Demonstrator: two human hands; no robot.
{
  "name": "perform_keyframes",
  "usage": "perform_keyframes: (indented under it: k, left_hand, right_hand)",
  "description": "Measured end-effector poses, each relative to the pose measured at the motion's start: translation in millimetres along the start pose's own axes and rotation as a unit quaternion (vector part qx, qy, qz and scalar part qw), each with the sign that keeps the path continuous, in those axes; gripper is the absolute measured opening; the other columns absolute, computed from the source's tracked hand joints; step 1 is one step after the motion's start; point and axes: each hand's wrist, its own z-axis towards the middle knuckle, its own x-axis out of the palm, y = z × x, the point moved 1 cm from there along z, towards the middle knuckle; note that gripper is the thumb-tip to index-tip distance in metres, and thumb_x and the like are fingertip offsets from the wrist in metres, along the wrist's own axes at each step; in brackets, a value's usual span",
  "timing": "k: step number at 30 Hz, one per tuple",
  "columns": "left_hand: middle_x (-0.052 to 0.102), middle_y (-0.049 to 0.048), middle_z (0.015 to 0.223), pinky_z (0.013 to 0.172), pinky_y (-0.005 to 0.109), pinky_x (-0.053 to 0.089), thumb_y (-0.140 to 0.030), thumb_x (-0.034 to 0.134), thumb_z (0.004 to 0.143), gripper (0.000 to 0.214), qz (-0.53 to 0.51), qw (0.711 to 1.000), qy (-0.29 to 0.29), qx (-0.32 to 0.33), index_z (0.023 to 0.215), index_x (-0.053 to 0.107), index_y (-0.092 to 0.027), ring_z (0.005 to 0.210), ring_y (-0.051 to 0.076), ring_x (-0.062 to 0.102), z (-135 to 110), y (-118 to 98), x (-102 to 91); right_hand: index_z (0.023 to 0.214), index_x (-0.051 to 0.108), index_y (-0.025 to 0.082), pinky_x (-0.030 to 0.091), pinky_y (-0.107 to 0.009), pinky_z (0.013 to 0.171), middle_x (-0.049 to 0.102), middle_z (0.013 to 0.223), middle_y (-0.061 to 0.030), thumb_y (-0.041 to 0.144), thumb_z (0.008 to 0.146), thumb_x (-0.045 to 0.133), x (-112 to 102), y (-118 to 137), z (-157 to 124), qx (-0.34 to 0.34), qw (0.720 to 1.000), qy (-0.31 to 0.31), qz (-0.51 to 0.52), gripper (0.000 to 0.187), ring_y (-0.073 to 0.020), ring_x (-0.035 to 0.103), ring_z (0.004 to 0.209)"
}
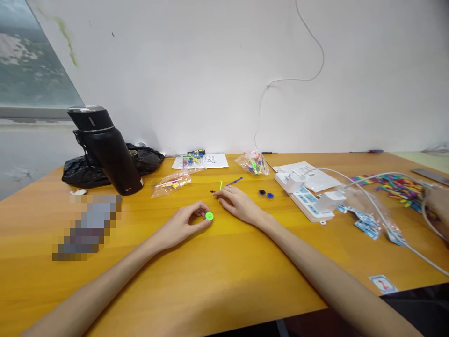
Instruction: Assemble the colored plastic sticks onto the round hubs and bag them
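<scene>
My left hand (185,224) rests on the orange table (224,276) with its fingers curled, pinching a small bright green disc (209,216) at the fingertips. My right hand (238,203) lies just right of it, fingers bent down onto the table beside a thin green stick (220,186) and a blue stick (234,181). Whether the right fingers hold anything is hidden. A small black ring (261,192) and a blue ring (270,195) lie to the right of that hand.
A black flask (105,150) stands at the left before a black bag (79,171). Small plastic bags of coloured parts (171,182) (253,163), papers (210,161), a white power strip (308,199) with chargers and cables, and coloured sticks (398,185) lie further back. Another person's hand (438,203) shows at the right edge.
</scene>
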Motion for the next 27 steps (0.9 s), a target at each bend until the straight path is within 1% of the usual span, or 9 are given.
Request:
perform_keyframes:
  k: [3, 7, 10, 14, 21, 23, 24, 26, 27]
  left_hand:
    - [0.072, 0.0029, 0.105, 0.093, 0.033, 0.049, -0.047, 0.061, 0.095, 0.026, -0.001, 1.0, 0.0, -0.001, 0.105, 0.064, -0.023, 0.1, 0.021, 0.065, -0.2, -0.2, -0.1]
    - [0.072, 0.0017, 0.106, 0.091, 0.032, 0.048, -0.047, 0.061, 0.095, 0.026, 0.002, 1.0, -0.001, -0.008, 0.105, 0.064, -0.024, 0.099, 0.02, 0.065, -0.3, 0.6, 0.4]
    - [0.072, 0.0014, 0.105, 0.091, 0.032, 0.048, -0.047, 0.061, 0.095, 0.025, 0.002, 1.0, -0.001, -0.006, 0.105, 0.064, -0.024, 0.098, 0.02, 0.065, -0.3, 0.6, 0.5]
    - [0.072, 0.0022, 0.105, 0.09, 0.032, 0.049, -0.047, 0.061, 0.095, 0.026, 0.009, 1.0, -0.003, -0.008, 0.104, 0.064, -0.023, 0.098, 0.021, 0.065, -0.2, 0.2, 0.1]
    - [0.072, 0.0035, 0.105, 0.089, 0.034, 0.049, -0.049, 0.061, 0.094, 0.028, 0.01, 1.0, -0.004, -0.011, 0.104, 0.064, -0.023, 0.097, 0.022, 0.065, 0.7, 2.5, 1.1]
    - [0.071, 0.0032, 0.104, 0.09, 0.034, 0.049, -0.049, 0.061, 0.095, 0.027, 0.006, 1.0, -0.004, -0.009, 0.104, 0.064, -0.023, 0.098, 0.021, 0.065, 0.9, 3.0, 1.4]
    - [0.071, 0.0031, 0.105, 0.091, 0.034, 0.049, -0.048, 0.061, 0.095, 0.027, 0.002, 1.0, -0.006, -0.007, 0.104, 0.064, -0.023, 0.098, 0.021, 0.065, 1.1, 3.2, 1.5]
    - [0.071, 0.0033, 0.105, 0.093, 0.034, 0.049, -0.047, 0.061, 0.095, 0.026, -0.01, 1.0, -0.012, -0.002, 0.104, 0.064, -0.023, 0.099, 0.021, 0.065, 1.5, 4.2, 1.4]
    - [0.07, 0.0035, 0.104, 0.094, 0.034, 0.048, -0.047, 0.061, 0.096, 0.025, -0.019, 1.0, -0.016, -0.001, 0.104, 0.063, -0.023, 0.1, 0.021, 0.065, 1.8, 5.2, 1.2]
  right_hand:
    - [0.115, 0.063, 0.02, 0.047, -0.036, 0.097, 0.067, 0.111, -0.0085, 0.019, 0.1, 0.054, 0.6, 0.4, 0.3, 0.018, 0.999, -0.024, -0.022, 0.018, -0.0221, 0.06, 0.107]
    - [0.1, 0.063, 0.019, 0.047, -0.035, 0.088, 0.066, 0.102, -0.0076, 0.026, 0.096, 0.064, 1.5, -3.4, -0.5, 0.076, 0.992, -0.047, -0.084, 0.009, -0.0232, 0.059, 0.099]
    - [0.093, 0.061, 0.019, 0.046, -0.032, 0.082, 0.065, 0.095, -0.0058, 0.025, 0.095, 0.065, 2.9, -7.7, -1.9, 0.116, 0.987, -0.055, -0.098, 0.007, -0.0214, 0.059, 0.091]
    - [0.094, 0.061, 0.019, 0.045, -0.031, 0.079, 0.067, 0.096, -0.0055, 0.025, 0.094, 0.066, 4.0, -12.5, -3.8, 0.163, 0.979, -0.071, -0.1, 0.008, -0.0206, 0.061, 0.088]
    - [0.09, 0.063, 0.019, 0.046, -0.03, 0.077, 0.068, 0.096, -0.0068, 0.02, 0.096, 0.061, 2.8, -12.6, -4.3, 0.173, 0.978, -0.068, -0.096, 0.006, -0.0203, 0.063, 0.088]
    - [0.091, 0.063, 0.019, 0.047, -0.031, 0.078, 0.069, 0.096, -0.0071, 0.021, 0.096, 0.06, 1.5, -11.8, -3.5, 0.177, 0.978, -0.085, -0.07, 0.006, -0.0206, 0.064, 0.088]
    - [0.092, 0.062, 0.019, 0.048, -0.031, 0.077, 0.069, 0.094, -0.0067, 0.022, 0.096, 0.06, 0.7, -11.4, -2.9, 0.182, 0.978, -0.097, -0.038, 0.006, -0.0203, 0.064, 0.087]
    - [0.093, 0.062, 0.019, 0.05, -0.03, 0.076, 0.071, 0.09, -0.0055, 0.027, 0.097, 0.06, -1.0, -9.9, -1.4, 0.19, 0.972, -0.123, 0.067, 0.009, -0.0192, 0.065, 0.083]
    - [0.093, 0.062, 0.019, 0.051, -0.03, 0.076, 0.071, 0.088, -0.005, 0.03, 0.096, 0.06, -1.6, -8.6, -0.5, 0.19, 0.963, -0.132, 0.135, 0.012, -0.0187, 0.067, 0.081]
